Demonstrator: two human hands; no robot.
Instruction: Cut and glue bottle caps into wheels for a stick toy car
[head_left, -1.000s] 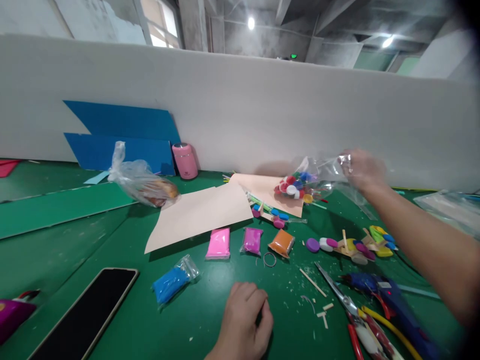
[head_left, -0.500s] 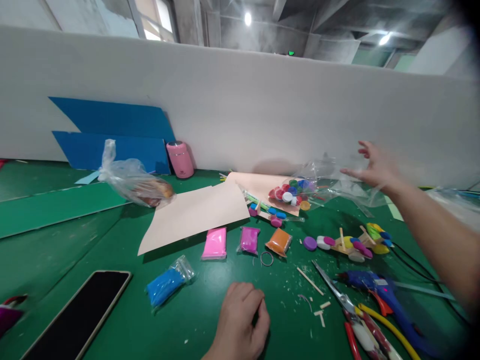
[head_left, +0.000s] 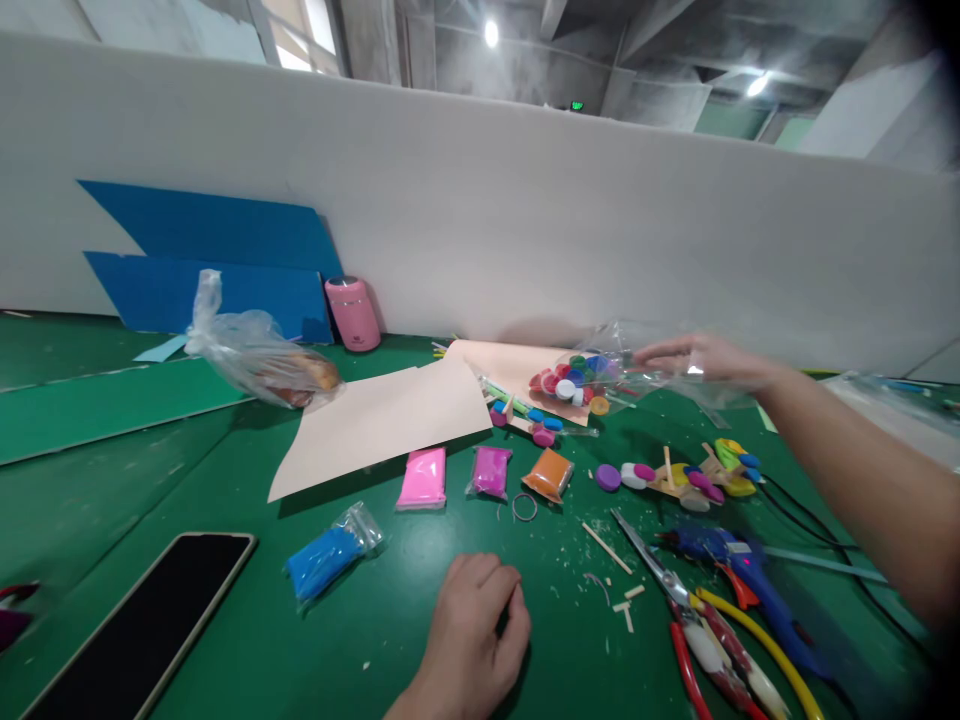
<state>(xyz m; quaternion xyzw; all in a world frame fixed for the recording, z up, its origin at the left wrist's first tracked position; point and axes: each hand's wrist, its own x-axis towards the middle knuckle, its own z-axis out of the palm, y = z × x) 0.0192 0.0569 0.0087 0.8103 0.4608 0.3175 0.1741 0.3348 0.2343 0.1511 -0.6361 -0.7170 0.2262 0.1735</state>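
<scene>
My left hand (head_left: 476, 630) rests on the green table with its fingers curled in, and nothing shows in it. At the back right, my right hand (head_left: 694, 357) reaches into a clear plastic bag (head_left: 619, 340), fingers stretched out towards the coloured bottle caps (head_left: 566, 388) in it. The fingers appear a little apart from the caps. Below the bag lies a small craft vehicle (head_left: 690, 480) made of wooden sticks and caps. Packets of pink clay (head_left: 422, 478), purple clay (head_left: 491, 471), orange clay (head_left: 548, 474) and blue clay (head_left: 324, 562) lie beyond my left hand.
A blue glue gun (head_left: 750, 570), scissors (head_left: 652, 560) and yellow-handled pliers (head_left: 765, 640) lie at right. A phone (head_left: 142, 630) lies at left. Beige paper (head_left: 390, 420), a pink flask (head_left: 352, 313) and a bag of bread (head_left: 262, 360) stand before a white partition (head_left: 465, 220).
My right hand has moved left and down, from above the clear bag into it. My left hand keeps its place on the table. The view has shifted slightly.
</scene>
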